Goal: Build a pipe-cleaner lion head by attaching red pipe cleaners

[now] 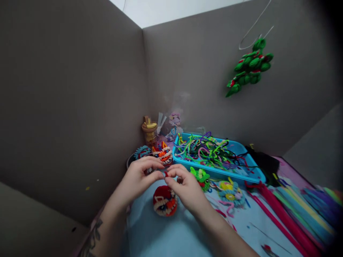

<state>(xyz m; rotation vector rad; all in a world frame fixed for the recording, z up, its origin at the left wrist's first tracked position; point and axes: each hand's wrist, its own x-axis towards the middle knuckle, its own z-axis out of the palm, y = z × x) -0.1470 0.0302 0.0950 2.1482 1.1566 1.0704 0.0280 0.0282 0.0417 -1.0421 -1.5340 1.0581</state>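
A short piece of red pipe cleaner (166,174) shows between the fingertips of my two hands. My right hand (186,185) pinches it between thumb and fingers. My left hand (143,175) is curled, with its thumb tip at the piece's left side; the exact contact is partly hidden. Just below, a round figure (165,201) of red, cream and orange pipe cleaner lies on the light blue table surface (155,235). Beyond my left hand sits a similar orange and cream figure (163,156). Close to my right hand is a green figure (200,177) with red on it.
A blue tray (219,170) holds many tangled pipe cleaner pieces. Bundles of red (284,217) and multicoloured pipe cleaners (302,210) lie right, near a thin metal rod (270,238). A yellow and blue figure (230,192) and a lidded cup (149,130) stand nearby. A green ornament (250,67) hangs above.
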